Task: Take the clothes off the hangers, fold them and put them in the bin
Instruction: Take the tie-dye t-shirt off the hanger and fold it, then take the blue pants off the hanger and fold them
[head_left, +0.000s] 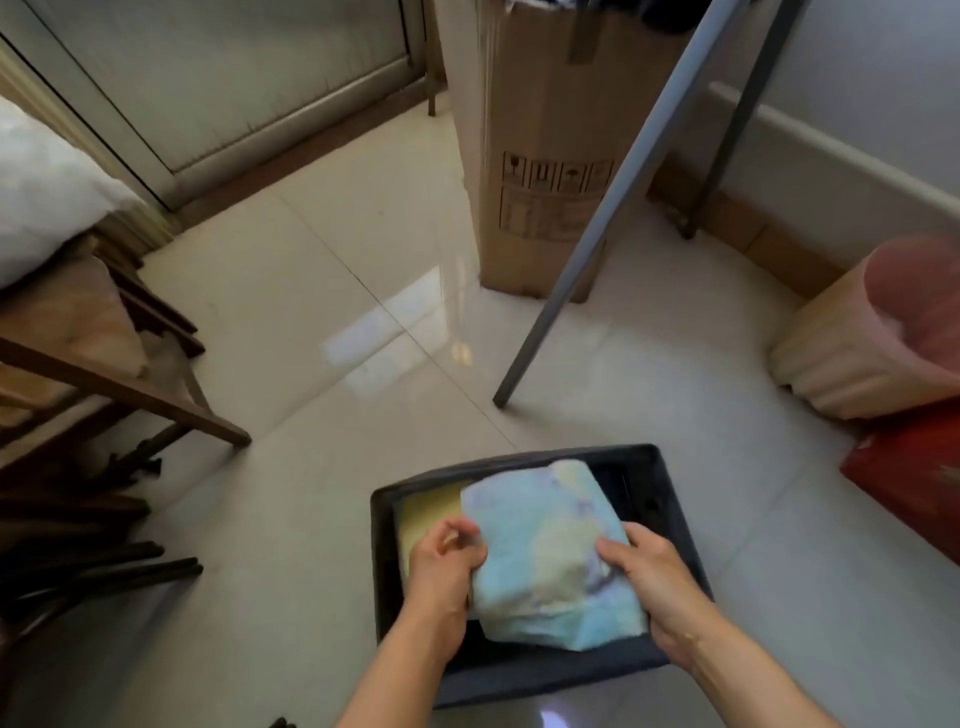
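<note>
— Over the dark bin (550, 678), which stands on the tiled floor (311, 312), what is the person holding?

— A folded garment (545, 551), pale blue with yellow blotches. The left hand (447, 566) has its fingers curled round the bundle's left edge. The right hand (649, 577) grips the right edge, thumb on top and fingers tucked beneath.

— Is it in the bin yet?

— Not clearly. The bundle spans most of the opening, and its near edge overlaps the bin's near rim. Whether it rests on anything cannot be told. A folded yellow piece (421, 512) already lies inside against the bin's left wall, partly covered by the bundle.

— So which step is this?

— Judging by that, the last one for this garment: the folding looks done, and it is being placed.

— And the next move?

— Probably to lower the bundle level, toward the right wall where the dark inside of the bin shows. It would then lie beside or on the yellow piece. Both hands should let go together so the folds do not spring open. No hanger is in view, so how many clothes remain cannot be said.
</note>
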